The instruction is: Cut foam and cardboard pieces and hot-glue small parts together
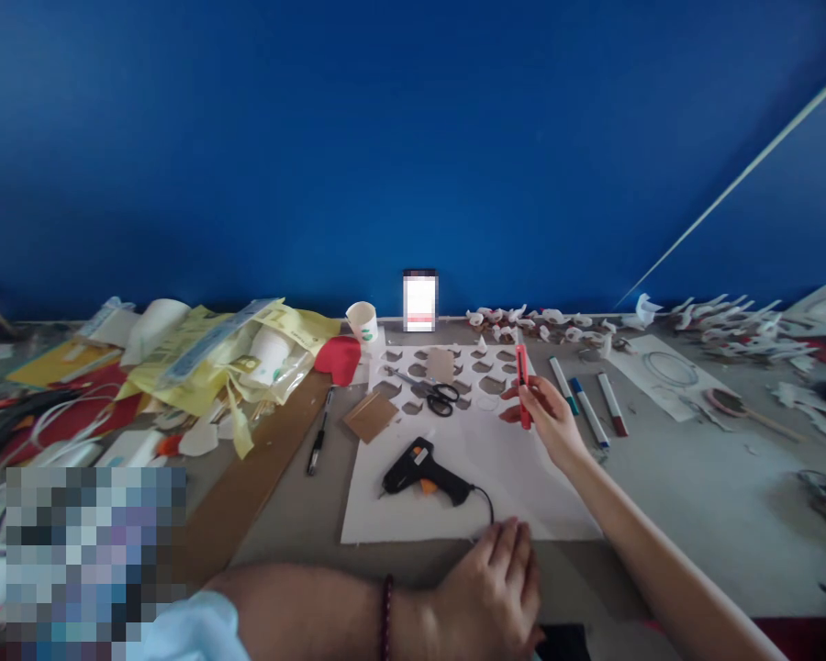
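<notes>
My right hand (pixel 554 418) holds a red utility knife (pixel 521 367) upright above the right part of a white foam-like sheet (pixel 509 459). My left hand (pixel 499 578), with a dark braided bracelet at the wrist, rests at the sheet's front edge. Its fingers are stretched forward and lie beside the cord of a black glue gun (pixel 437 473). Rows of holes are cut through the sheet's far half. Across them lie a pair of scissors (pixel 440 397) and a small brown cardboard piece (pixel 440 365). A larger cardboard square (pixel 372 416) overlaps the left edge.
Several markers (pixel 590 411) lie right of the sheet, and a black pen (pixel 321 431) lies left. A paper cup (pixel 362 323) and a lit phone (pixel 419 301) stand at the back. Yellow packaging (pixel 193 353) crowds the left; white scraps (pixel 722 317) line the far right.
</notes>
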Action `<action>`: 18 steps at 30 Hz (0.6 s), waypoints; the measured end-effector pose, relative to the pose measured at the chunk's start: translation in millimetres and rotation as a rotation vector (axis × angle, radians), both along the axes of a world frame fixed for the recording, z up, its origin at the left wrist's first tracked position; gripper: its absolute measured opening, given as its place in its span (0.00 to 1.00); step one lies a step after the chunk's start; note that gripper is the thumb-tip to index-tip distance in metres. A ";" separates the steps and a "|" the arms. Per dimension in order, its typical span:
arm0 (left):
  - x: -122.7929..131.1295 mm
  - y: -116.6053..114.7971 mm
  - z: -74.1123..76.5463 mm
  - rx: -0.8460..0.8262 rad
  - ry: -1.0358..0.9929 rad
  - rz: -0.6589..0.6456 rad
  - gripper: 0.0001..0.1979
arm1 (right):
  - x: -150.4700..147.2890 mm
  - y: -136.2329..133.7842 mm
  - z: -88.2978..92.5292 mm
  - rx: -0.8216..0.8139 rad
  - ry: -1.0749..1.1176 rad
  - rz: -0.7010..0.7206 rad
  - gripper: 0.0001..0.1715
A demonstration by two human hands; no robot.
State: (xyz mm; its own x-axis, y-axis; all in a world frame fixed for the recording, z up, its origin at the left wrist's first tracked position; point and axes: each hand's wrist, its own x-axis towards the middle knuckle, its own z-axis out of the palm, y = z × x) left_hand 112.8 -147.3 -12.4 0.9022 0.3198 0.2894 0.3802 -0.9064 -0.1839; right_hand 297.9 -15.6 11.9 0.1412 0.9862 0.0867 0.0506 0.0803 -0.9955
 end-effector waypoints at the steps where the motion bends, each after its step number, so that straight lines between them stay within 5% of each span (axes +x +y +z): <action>1: 0.1 -0.4 -0.2 -0.005 0.003 0.005 0.29 | -0.4 -1.0 4.3 -0.011 0.042 0.020 0.22; 6: -1.8 -0.3 -0.2 -0.014 -0.010 0.005 0.29 | -2.3 -3.4 21.0 0.026 0.108 0.085 0.40; 12: -3.2 1.8 2.9 -0.106 -0.004 0.065 0.36 | 1.3 -1.9 12.4 0.008 0.135 0.147 0.24; 18: -0.6 3.0 1.9 -0.130 -0.028 0.122 0.42 | -0.5 -4.8 -16.3 0.053 0.010 0.099 0.23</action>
